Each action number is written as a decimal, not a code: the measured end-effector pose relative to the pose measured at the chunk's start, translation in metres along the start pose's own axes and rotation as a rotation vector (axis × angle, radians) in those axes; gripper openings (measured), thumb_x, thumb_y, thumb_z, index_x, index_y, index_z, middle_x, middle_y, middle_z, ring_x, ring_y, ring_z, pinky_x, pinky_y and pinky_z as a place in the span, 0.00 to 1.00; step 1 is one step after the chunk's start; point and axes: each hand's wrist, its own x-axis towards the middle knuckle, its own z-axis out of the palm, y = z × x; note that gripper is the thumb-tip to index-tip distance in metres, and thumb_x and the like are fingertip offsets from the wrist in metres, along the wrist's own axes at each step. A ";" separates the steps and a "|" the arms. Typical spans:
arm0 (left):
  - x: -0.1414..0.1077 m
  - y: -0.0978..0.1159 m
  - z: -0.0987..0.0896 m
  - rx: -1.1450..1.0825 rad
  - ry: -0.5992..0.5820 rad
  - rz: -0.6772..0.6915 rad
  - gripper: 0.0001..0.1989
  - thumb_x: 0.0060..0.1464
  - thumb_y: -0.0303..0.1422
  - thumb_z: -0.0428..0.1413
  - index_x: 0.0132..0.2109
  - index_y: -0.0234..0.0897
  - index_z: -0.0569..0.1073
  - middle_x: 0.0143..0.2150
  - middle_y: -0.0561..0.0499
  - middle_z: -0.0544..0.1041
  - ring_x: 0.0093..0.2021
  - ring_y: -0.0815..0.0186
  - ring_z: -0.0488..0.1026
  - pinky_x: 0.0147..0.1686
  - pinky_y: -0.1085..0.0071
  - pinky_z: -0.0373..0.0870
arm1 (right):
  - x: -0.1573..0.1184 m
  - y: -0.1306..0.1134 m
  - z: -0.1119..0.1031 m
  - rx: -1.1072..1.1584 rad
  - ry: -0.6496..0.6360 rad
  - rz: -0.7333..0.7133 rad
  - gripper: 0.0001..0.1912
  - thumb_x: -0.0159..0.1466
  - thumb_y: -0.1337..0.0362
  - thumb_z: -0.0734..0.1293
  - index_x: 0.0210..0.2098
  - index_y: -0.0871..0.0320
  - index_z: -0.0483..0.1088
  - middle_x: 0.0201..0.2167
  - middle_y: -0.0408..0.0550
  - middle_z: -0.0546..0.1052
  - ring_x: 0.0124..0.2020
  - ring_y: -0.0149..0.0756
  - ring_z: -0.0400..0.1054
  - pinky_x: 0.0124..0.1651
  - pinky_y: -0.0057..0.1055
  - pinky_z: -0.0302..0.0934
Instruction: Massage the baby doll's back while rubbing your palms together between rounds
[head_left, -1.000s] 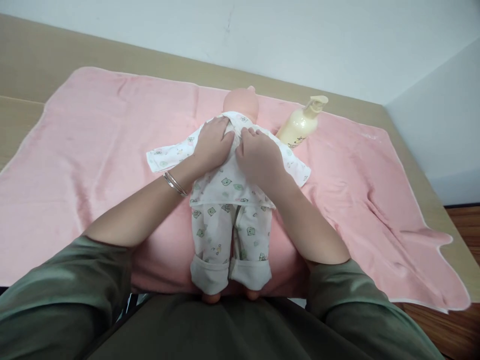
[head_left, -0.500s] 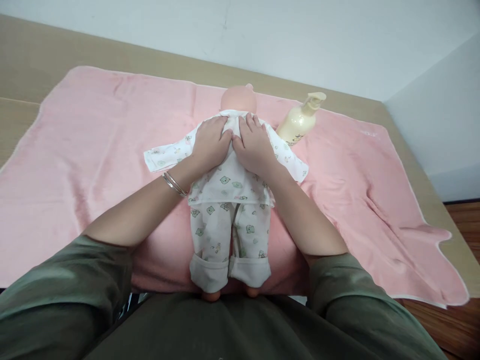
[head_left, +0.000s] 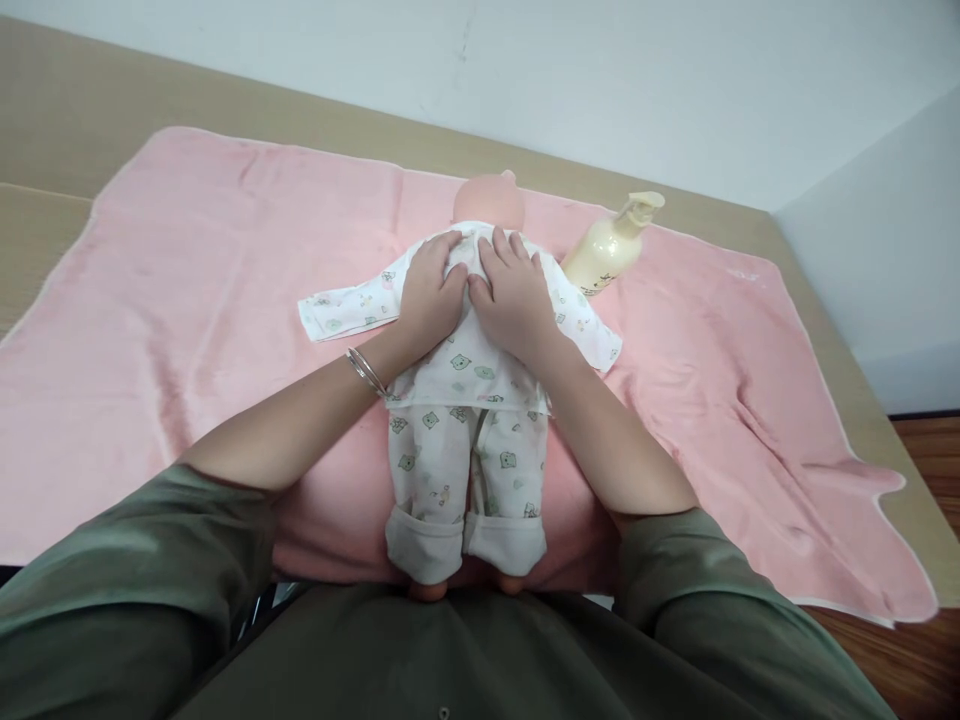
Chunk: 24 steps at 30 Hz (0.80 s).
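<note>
A baby doll in a white printed top and white printed trousers with turned-up cuffs lies on a pink blanket. Its head points away from me and its feet are at my body. My left hand rests flat on the left side of the upper part of the top. Beside it, my right hand lies on the right side with its fingers spread. The two thumbs are close together over the middle. Neither hand holds anything.
A cream pump bottle stands or leans on the blanket right of the doll's shoulder. The blanket covers much of a wooden table, which meets a white wall. Wooden floor shows at the lower right.
The view has shifted a little, so the doll and bottle appear slightly farther right. Both hands remain on the doll's top, with the fingers of my right hand slightly more spread.
</note>
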 end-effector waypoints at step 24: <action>0.007 -0.006 -0.004 -0.135 0.039 0.033 0.19 0.58 0.28 0.52 0.54 0.42 0.79 0.59 0.46 0.82 0.62 0.53 0.77 0.69 0.53 0.72 | -0.009 -0.005 -0.010 0.029 0.101 -0.030 0.29 0.74 0.65 0.59 0.73 0.57 0.62 0.81 0.53 0.52 0.83 0.54 0.42 0.83 0.63 0.41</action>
